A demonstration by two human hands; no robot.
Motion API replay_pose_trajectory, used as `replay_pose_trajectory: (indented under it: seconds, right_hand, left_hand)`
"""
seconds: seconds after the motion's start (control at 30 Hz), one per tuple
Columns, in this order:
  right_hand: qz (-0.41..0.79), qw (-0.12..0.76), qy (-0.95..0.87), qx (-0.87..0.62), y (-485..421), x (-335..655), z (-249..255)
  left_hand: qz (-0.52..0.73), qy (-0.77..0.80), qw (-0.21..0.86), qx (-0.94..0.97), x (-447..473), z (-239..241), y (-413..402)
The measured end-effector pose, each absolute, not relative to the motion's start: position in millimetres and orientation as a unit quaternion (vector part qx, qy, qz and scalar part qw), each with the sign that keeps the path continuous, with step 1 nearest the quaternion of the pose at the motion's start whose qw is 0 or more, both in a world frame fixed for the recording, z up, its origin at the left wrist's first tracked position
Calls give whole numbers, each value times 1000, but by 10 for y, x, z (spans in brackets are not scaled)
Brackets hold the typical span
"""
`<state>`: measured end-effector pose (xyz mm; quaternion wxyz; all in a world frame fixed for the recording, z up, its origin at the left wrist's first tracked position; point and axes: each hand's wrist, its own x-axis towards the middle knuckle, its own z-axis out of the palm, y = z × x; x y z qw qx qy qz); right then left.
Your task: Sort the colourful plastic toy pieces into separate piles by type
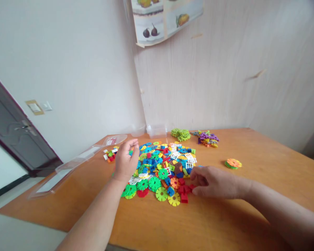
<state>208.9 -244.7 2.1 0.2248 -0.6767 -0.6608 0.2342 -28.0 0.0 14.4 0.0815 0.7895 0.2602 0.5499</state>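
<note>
A heap of coloured plastic building pieces (162, 164), discs, blocks and white window grids, lies in the middle of the orange table (264, 150). My left hand (125, 160) hovers over the heap's left edge with fingers curled together; what they hold, if anything, is hidden. My right hand (214, 183) rests on the table at the heap's right edge, fingers pinched at small red blocks (184, 190). Green, yellow and red toothed discs (157, 190) lie along the heap's near edge.
A clear plastic lid (75, 164) lies along the table's left edge. Two clear tubs (157, 130) stand at the back by the wall. A green cluster (181, 134), a purple cluster (208, 138) and a small stack of discs (232, 163) sit apart.
</note>
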Motion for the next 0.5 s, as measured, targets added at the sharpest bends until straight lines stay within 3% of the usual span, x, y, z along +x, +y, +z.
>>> replay_pose_trajectory:
  seconds: [0.23,0.4,0.5]
  right_hand:
    - [207,202,-681,-673,-2446,2019,-59]
    - [114,266,-670,-684,-2405,1976,-71]
    - [62,307,-667,-676,-2387,1883,-87]
  left_hand:
    - [477,56,5,877,-85,145,-488]
    - [406,-18,31,913,5,149,-775]
    - [359,-30,101,928,32,138,-900]
